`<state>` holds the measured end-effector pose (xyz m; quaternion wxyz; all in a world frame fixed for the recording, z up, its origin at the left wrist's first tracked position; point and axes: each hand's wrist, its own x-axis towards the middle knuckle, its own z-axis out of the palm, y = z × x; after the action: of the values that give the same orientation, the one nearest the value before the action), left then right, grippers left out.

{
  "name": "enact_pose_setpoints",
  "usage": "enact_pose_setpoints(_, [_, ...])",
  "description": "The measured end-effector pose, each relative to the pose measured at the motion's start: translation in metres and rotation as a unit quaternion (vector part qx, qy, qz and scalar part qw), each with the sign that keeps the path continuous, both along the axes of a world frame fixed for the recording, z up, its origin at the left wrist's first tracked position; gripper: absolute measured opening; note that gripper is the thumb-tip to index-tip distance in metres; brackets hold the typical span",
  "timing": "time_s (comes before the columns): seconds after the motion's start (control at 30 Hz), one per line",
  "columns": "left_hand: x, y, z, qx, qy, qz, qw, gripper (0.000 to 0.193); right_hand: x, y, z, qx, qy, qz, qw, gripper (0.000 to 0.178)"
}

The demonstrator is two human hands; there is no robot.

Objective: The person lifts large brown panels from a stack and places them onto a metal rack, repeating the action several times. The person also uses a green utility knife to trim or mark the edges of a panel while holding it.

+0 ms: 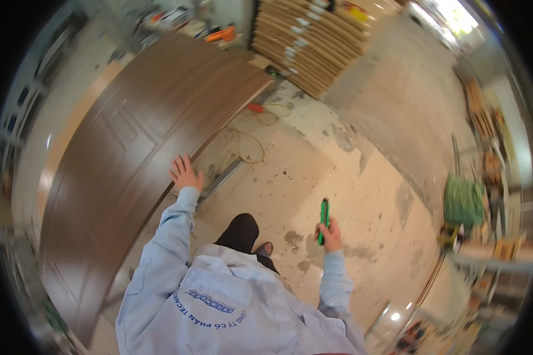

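A large brown door panel with moulded recesses lies raised on my left, its long edge toward me. My left hand rests at that edge with its fingers spread, holding nothing. Out over the floor on my right, my right hand is wrapped round a green utility knife that points away from me. Whether its blade is out is too small to tell. Beside my left hand, a grey metal bar sticks out from under the panel.
A stained pale floor spreads ahead and to the right. A thin yellowish hose loops beside the panel. At the back stand stacked brown slats and an orange tool. On the right are a green sack and wood pieces.
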<state>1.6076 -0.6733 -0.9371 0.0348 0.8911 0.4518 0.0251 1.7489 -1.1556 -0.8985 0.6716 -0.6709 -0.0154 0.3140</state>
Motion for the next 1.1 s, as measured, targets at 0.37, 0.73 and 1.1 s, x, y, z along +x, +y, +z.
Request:
enact_pose_setpoints(0.37, [0.143,-0.012,-0.005,0.038,-0.134,0.125,0.982,0.090,0.298,0.266,0.099,0.105,0.030,0.336,0.936,0.067])
enact_pose_setpoints(0.73, [0.281,-0.021,-0.058,0.162,-0.399,0.598,0.676,0.079,0.429,0.467,0.045,0.128,0.136,0.661,0.726,0.055])
enact_pose_setpoints(1.1, [0.294,0.011,-0.168,0.085,-0.720,0.638,0.259,0.076,0.429,0.631,-0.036,0.136,0.092,0.731,0.663,0.030])
